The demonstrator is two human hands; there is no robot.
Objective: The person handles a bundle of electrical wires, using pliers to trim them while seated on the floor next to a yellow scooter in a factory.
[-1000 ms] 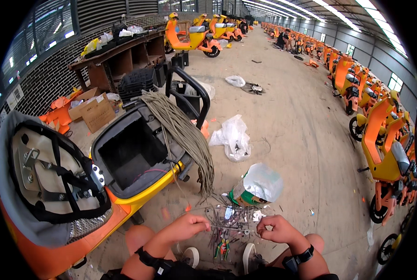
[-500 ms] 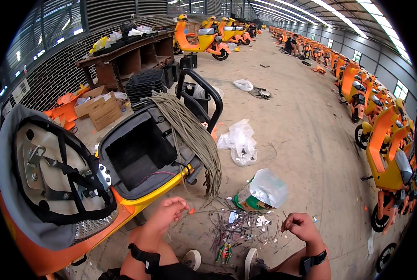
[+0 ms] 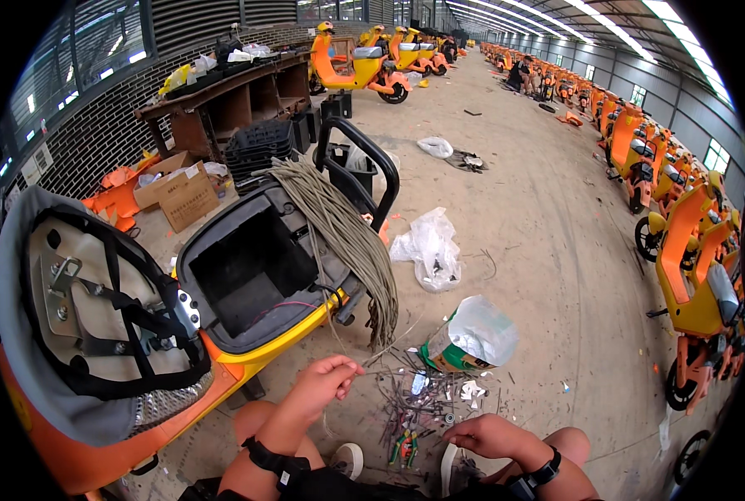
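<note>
My left hand (image 3: pixel 329 384) is closed in a pinch on a thin, pale cord (image 3: pixel 381 354), whose loose end sticks out up and to the right. Lower right, my right hand (image 3: pixel 487 436) hangs with its fingertips pressed together; what they hold, if anything, is too small to make out. A bundle of grey-green cords (image 3: pixel 339 230) drapes over the rear of a yellow-orange scooter (image 3: pixel 264 362), beside its uncovered storage box (image 3: pixel 251 259). Between my feet lie pliers (image 3: pixel 404 448) with green and orange handles, at the edge of a heap of dark scraps (image 3: pixel 406 401).
The scooter's raised seat (image 3: pixel 105 309) fills the left side. Ahead are a green-and-white container (image 3: pixel 464 338) lying tilted and a clear plastic bag (image 3: pixel 429 249). Parked scooters (image 3: pixel 698 275) line the right. A workbench (image 3: pixel 230 104) and cardboard box (image 3: pixel 187 197) stand far left.
My left hand has moved slightly right, and the pale cord now stretches out from its fingers. The right hand has come down and left, toward the scraps.
</note>
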